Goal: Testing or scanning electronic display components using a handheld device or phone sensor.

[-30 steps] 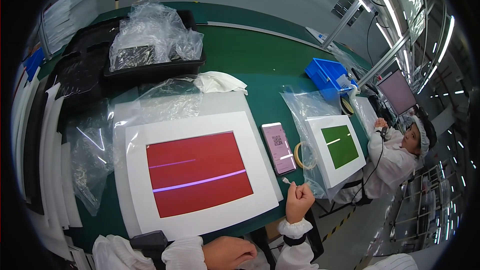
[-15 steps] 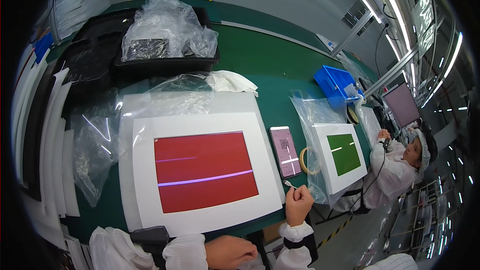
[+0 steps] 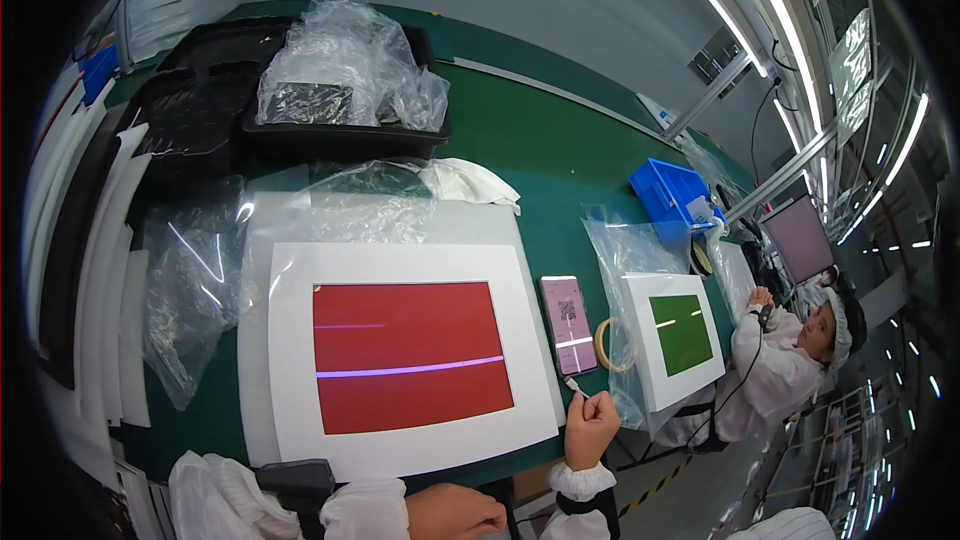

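Observation:
My right hand (image 3: 591, 430) is closed in a pinch on a charging cable, whose white plug (image 3: 573, 384) sticks out past my fingertips at the lower end of a phone (image 3: 568, 325). Whether the plug sits in the phone's port I cannot tell. The phone lies face up with a lit pinkish screen. Low in the view, my left hand (image 3: 455, 512) rests near the table's front edge, its fingers turned down and mostly hidden. Just beyond it lies a white-framed panel (image 3: 290, 360) with a red screen, on a white foam sheet (image 3: 258, 230).
Right of the phone are a roll of tape (image 3: 603, 344), a white-framed green panel (image 3: 638, 380) and a blue bin (image 3: 668, 190). A co-worker (image 3: 780, 370) sits beyond. Black trays (image 3: 340, 143) with clear plastic bags stand at the back left; foam sheets (image 3: 98, 300) line the left edge.
The view has shifted slightly, so the table things sit a little lower. My right hand still pinches the cable, its plug now closer to the phone's lower end.

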Available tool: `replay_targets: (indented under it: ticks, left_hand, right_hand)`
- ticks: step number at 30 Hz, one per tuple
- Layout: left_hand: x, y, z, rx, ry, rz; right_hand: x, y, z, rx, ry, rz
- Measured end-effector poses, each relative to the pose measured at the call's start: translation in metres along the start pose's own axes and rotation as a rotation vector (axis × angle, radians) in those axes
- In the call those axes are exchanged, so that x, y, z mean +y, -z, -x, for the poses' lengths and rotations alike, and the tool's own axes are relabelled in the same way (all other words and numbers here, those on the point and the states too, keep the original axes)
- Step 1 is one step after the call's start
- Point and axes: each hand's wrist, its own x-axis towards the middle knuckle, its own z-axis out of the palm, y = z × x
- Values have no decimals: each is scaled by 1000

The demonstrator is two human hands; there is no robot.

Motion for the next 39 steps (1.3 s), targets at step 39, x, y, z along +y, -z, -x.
replay_targets:
  ticks: [39]
  left_hand:
    - [-3, -11, 0, 322, -239, -107]
  right_hand:
    - [-9, 0, -2, -69, -35, 29]
